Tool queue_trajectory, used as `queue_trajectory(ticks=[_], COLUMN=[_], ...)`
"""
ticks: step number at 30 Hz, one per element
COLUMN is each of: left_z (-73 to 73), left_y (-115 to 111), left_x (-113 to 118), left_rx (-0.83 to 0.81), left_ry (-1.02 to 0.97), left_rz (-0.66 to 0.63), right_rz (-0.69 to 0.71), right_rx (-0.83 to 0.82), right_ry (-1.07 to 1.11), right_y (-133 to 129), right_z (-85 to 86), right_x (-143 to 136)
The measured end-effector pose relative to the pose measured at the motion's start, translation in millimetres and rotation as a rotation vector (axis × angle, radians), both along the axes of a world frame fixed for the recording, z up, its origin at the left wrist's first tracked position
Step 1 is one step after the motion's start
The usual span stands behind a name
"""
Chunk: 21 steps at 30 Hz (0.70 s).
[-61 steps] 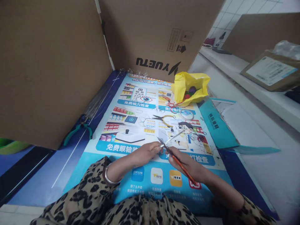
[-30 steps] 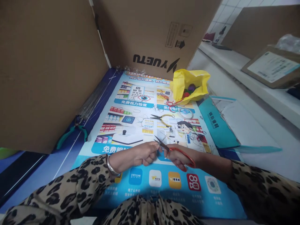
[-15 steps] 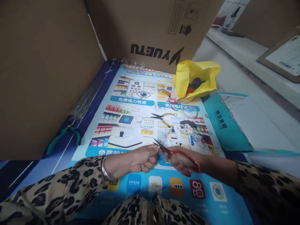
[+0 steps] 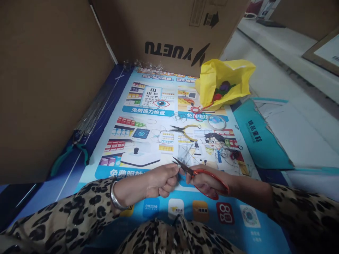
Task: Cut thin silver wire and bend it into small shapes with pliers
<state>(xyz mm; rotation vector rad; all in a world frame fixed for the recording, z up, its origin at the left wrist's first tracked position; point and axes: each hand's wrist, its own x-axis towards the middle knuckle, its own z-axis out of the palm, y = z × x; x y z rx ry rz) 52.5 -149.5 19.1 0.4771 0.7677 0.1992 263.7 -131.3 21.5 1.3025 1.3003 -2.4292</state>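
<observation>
Orange-handled scissors are gripped in my right hand, their dark blades pointing left and slightly apart. The blade tips reach the fingertips of my left hand, whose fingers are closed in a pinch. Something small, thin and shiny shows between those fingertips, too small to make out clearly. Thin wires or strips lie or stick up just beyond both hands. Yellow-handled pliers rest on the printed poster a little farther away.
A yellow bag holding red, purple and green material stands at the back right. Teal-handled pliers and a wire bundle lie at left. Cardboard rises behind. A tape roll and teal box piece are at right.
The camera view has shifted slightly. Both hands keep nearly the same pose, with the scissor blades still at my left fingertips.
</observation>
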Motion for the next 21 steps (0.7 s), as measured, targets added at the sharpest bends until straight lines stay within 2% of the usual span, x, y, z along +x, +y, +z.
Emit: queue_trajectory(ticks=[5,9,13,16,21], left_z=[4.8,10.3,8.6,7.3,11.3], left_y=[-1,-2,-4,-5,-7], left_x=[2,6,7,7,9], left_rx=[0.002,0.013,0.029,0.038,0.071], left_ry=[0.019,0.097,0.062,0.047,0.100], left_rz=[0.012,0.028,0.043,0.032,0.032], right_rz=[-0.036,-0.075,-0.123,-0.109,-0.070], right_rx=[0.032,-0.046,-0.108,-0.152,-0.121], right_ry=[-0.001,-0.017,0.038,0.096,0.083], right_y=[-2,-3,-4,-5,-7], right_z=[-1.5,6.8,11.4,8.9,4.7], right_x=[1,-1,0,3,3])
